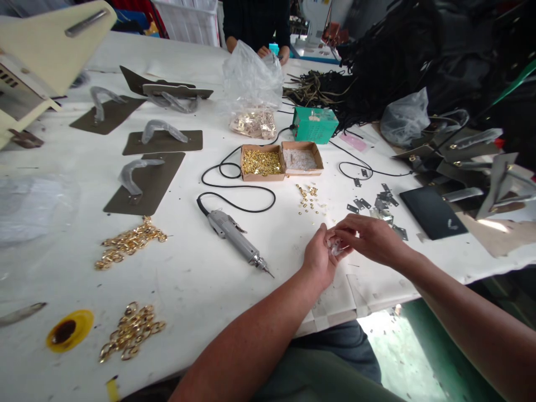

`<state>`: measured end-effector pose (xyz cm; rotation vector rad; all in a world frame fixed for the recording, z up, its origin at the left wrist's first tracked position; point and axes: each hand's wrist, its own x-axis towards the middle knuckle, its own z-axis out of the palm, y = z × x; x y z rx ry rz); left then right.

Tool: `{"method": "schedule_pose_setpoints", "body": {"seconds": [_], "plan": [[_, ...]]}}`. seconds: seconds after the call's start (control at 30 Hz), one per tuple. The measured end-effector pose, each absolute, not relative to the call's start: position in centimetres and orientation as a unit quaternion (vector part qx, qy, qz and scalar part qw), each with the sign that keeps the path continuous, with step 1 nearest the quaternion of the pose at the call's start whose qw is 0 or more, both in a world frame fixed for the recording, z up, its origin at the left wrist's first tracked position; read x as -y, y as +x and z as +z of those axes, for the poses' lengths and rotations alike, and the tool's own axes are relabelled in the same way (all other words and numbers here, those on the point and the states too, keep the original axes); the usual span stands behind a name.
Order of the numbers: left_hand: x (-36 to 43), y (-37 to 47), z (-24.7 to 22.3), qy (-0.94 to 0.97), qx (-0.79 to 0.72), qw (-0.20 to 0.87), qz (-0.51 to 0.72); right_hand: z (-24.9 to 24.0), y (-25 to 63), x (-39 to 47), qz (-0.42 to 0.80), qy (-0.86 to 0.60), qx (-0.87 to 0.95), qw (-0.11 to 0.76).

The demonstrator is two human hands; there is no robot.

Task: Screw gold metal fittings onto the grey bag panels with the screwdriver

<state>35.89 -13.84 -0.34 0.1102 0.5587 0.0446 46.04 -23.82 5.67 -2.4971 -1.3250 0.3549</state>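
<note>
At the table's near edge, my left hand [320,258] is cupped, palm up, around a small crumpled clear plastic piece [335,247]. My right hand [372,237] bends over it from the right, its fingertips closed on the same plastic. Whatever the plastic may contain is too small and covered to make out. Just beyond the hands lie small loose gold fittings [307,192]. Several flat grey metal plates [383,198] are scattered to the right of those. An electric screwdriver [234,237] rests on the table left of my hands, its bit pointing towards me.
Behind are a box of gold fittings [262,162], a box of small clear pieces [299,159] and a green power unit [315,125] with black cable. Olive panels with wrapped handles [163,142] and gold chain-like links [132,243] lie left. Another person [256,25] works opposite.
</note>
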Motion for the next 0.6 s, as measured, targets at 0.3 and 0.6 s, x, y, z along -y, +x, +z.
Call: {"method": "schedule_pose_setpoints", "body": {"seconds": [0.3,0.6], "plan": [[13.9,35.8,-0.3,0.069,-0.283,0.957,-0.004,4.8,49.7,18.5,0.164,-0.918,0.349,0.092],[13.9,35.9,-0.3,0.069,-0.281,0.957,-0.008,3.2,50.1,16.3,0.181,-0.918,0.351,-0.024]]}}
